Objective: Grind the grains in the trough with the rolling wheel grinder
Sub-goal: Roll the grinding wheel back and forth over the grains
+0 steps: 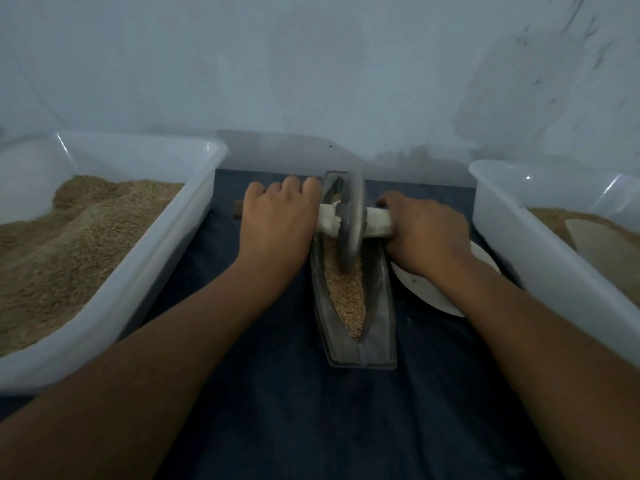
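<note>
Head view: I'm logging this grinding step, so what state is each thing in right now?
Dark grey boat-shaped metal trough: upright on the cloth, holding grain.
Tan grains in the trough: mostly whole.
Grey metal wheel grinder: upright, rim in the grain.
Left hand: grips the wrapped axle.
Right hand: grips the axle's other end.
Left clear plastic tub: heaped with grain.
Right clear plastic tub: partly filled.

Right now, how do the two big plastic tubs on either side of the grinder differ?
The left tub is heaped with rough brown grain; the right tub holds a lower, flatter layer. A pale scoop-like piece lies in the right tub, none in the left. Both are translucent white, rectangular, on the blue cloth.
</note>
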`<state>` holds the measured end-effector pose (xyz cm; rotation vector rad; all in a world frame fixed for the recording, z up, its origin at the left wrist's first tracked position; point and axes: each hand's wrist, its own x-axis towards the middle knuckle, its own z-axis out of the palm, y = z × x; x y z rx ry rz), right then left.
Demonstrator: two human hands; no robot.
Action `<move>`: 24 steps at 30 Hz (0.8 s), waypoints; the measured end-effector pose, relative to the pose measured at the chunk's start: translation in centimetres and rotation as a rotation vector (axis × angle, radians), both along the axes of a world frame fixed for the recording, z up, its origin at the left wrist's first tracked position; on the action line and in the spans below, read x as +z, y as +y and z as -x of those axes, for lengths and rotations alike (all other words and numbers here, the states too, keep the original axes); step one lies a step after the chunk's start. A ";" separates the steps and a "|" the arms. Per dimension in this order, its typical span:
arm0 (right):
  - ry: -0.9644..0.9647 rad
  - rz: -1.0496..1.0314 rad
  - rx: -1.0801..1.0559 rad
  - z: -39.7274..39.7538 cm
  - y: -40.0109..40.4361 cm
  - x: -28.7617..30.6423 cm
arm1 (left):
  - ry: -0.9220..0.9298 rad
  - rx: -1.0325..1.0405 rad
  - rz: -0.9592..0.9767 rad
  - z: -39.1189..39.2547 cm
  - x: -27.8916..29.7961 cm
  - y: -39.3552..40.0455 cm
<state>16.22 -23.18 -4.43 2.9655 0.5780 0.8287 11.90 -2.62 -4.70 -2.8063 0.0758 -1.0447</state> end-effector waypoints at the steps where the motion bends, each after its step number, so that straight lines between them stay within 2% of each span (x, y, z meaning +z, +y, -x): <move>1: -0.010 0.002 0.002 0.4 -0.1 -0.1 | -0.007 0.001 0.000 0.5 -0.1 -0.1; 6: 0.007 -0.015 0.013 2.8 -0.3 -0.1 | -0.018 0.011 0.001 3.1 -0.4 -0.2; 14: -0.092 0.025 0.031 6.6 -0.5 0.7 | 0.085 -0.016 0.014 6.1 0.1 -0.1; 24: -0.058 0.048 -0.035 3.2 -0.3 0.0 | 0.095 0.024 -0.025 2.6 0.5 -0.1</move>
